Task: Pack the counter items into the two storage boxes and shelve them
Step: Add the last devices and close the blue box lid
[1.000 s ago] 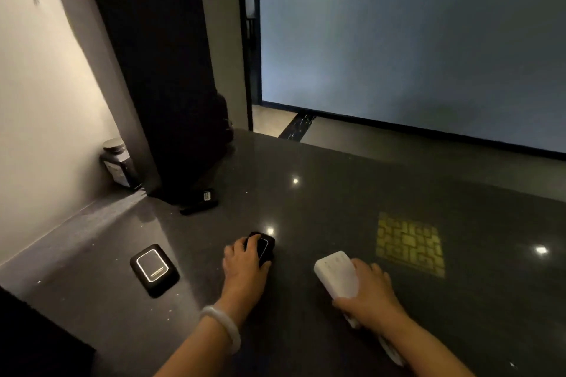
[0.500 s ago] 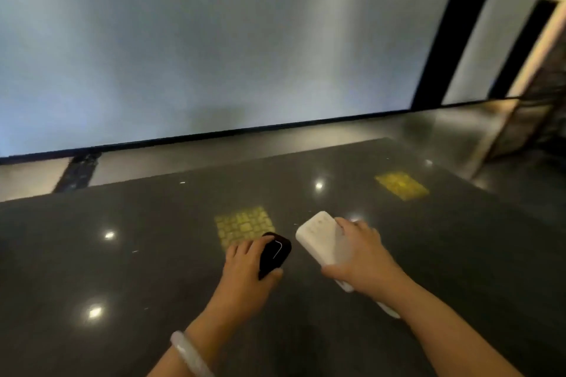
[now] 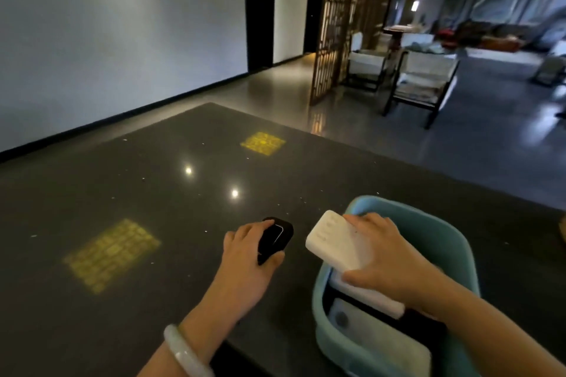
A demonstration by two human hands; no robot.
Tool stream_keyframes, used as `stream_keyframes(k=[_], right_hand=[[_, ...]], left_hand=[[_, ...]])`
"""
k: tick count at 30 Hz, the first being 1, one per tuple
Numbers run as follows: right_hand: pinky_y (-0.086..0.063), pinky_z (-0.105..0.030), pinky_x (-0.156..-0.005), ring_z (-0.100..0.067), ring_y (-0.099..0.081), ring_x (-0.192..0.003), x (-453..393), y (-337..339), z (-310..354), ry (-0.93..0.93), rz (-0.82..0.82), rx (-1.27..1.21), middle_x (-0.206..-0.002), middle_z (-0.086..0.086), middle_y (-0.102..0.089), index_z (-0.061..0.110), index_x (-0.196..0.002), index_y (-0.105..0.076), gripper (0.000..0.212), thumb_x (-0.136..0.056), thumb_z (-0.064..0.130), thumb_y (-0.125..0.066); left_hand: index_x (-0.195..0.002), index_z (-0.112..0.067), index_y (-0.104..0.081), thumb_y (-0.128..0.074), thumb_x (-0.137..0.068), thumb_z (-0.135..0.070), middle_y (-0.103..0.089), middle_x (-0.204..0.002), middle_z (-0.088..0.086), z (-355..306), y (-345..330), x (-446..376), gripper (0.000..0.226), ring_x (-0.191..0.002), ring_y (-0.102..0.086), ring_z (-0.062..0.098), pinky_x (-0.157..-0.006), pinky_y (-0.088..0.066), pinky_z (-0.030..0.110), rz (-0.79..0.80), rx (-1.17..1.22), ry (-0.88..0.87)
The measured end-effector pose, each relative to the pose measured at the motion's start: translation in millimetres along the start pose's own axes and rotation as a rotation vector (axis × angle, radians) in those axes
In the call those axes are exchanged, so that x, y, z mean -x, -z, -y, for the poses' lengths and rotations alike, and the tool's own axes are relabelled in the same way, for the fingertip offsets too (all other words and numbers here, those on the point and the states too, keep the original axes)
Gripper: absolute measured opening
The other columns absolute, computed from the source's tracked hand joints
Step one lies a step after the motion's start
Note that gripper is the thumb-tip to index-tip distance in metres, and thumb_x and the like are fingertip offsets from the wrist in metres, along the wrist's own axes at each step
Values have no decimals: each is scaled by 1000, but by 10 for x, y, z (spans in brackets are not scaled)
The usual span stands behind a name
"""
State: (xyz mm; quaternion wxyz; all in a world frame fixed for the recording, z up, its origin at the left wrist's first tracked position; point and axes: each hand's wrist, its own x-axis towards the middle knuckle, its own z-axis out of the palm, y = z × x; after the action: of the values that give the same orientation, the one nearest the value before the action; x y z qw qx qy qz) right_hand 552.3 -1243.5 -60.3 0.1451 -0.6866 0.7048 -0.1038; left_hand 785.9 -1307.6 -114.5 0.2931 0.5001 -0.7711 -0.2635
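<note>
1. Packing is partly under way, judging by the teal storage box (image 3: 453, 242) sitting on the dark counter (image 3: 153, 193) at lower right of the frame, already holding at least one pale flat item (image 3: 376, 343) and something dark beneath it.
2. Only this one box is showing; the second box and any shelf are lying outside the view, so shelving appears not yet done.
3. The right hand (image 3: 389, 257) is holding a white power bank (image 3: 337, 242) over the box's left rim, thumb underneath and fingers curled over its far edge, clamped on it.
4. The left hand (image 3: 245, 257) is gripping a small black device (image 3: 275, 239) just left of the box, fingers wrapped round its left side, thumb below; whether it is touching the counter I cannot tell.
5. Both carried items are still waiting to go in.
</note>
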Motion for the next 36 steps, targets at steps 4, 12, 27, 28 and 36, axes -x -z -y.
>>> stream_keyframes(k=[4, 12, 27, 28, 36], right_hand=[[-24, -25, -99, 0, -20, -117, 314, -70, -318, -8, 40, -48, -131, 28, -15, 48, -140, -8, 101, -58, 75, -60], [-18, -28, -111, -1, -12, -127, 548, -229, -461, 25, 137, -112, -133, 33, -4, 45, -143, -7, 97, -68, 63, -67], [-16, -24, -105, -1, -14, -115, 593, -497, -363, 104, 128, -76, -126, 24, -12, 40, -147, -10, 92, -76, 56, -66], [-16, -25, -106, -3, -15, -116, 599, -507, -367, 104, 131, -60, -127, 22, -12, 39, -147, -9, 91, -77, 54, -65], [-17, -25, -106, -4, -12, -113, 613, -539, -406, 102, 175, -85, -126, 20, -12, 38, -147, -14, 85, -79, 53, -63]], left_hand=[[-140, -36, -38, -63, -89, -35, -41, -136, -12, -238, -333, -39, 57, -119, -28, 6, -105, -35, 30, 30, 16, -59], [-142, -35, -36, -60, -91, -37, -37, -139, -10, -410, -693, -63, 56, -119, -23, 2, -103, -28, 25, 36, -30, -137], [-146, -29, -31, -41, -91, -48, -32, -147, -4, -381, -809, 53, 60, -126, -20, 7, -101, -24, 27, -52, -169, -144], [-146, -29, -32, -41, -90, -48, -33, -147, -4, -385, -814, 57, 60, -125, -21, 7, -100, -24, 26, -59, -184, -150], [-146, -27, -32, -38, -91, -47, -36, -144, -1, -387, -834, 79, 59, -121, -22, 6, -98, -26, 25, -77, -231, -171]])
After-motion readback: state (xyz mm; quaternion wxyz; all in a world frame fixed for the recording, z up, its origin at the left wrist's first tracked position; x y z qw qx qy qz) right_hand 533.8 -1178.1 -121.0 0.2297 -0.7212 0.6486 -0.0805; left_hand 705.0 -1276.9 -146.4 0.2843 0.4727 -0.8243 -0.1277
